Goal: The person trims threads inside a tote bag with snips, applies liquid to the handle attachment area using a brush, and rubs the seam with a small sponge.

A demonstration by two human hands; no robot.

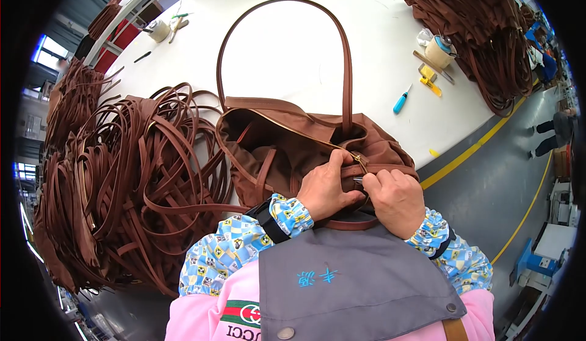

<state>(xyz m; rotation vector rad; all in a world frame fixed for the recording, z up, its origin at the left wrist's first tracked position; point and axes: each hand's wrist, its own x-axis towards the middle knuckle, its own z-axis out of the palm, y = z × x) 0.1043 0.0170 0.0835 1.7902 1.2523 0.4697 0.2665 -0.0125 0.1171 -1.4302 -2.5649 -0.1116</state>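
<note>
A brown handbag [378, 149] lies with its mouth unzipped at the table's near edge, one long strap arched up over the white top. My left hand [323, 185] is closed on the bag's edge beside the end of the zipper, thumb and forefinger near the brass zipper pull [361, 161]. Curled fingers on my right hand [394, 201] hold a small metal-tipped tool [358, 180]; only its tip shows, pointing at the bag's edge, and the rest is hidden in the hand. The two hands are close together.
A big heap of brown bags and straps [122, 188] is piled left, with another pile [470, 24] at the far right. A blue screwdriver [401, 101], a yellow tool [430, 80] and a white pot [439, 51] stand or lie on the table [281, 54]. Another person's legs [549, 135] show at right.
</note>
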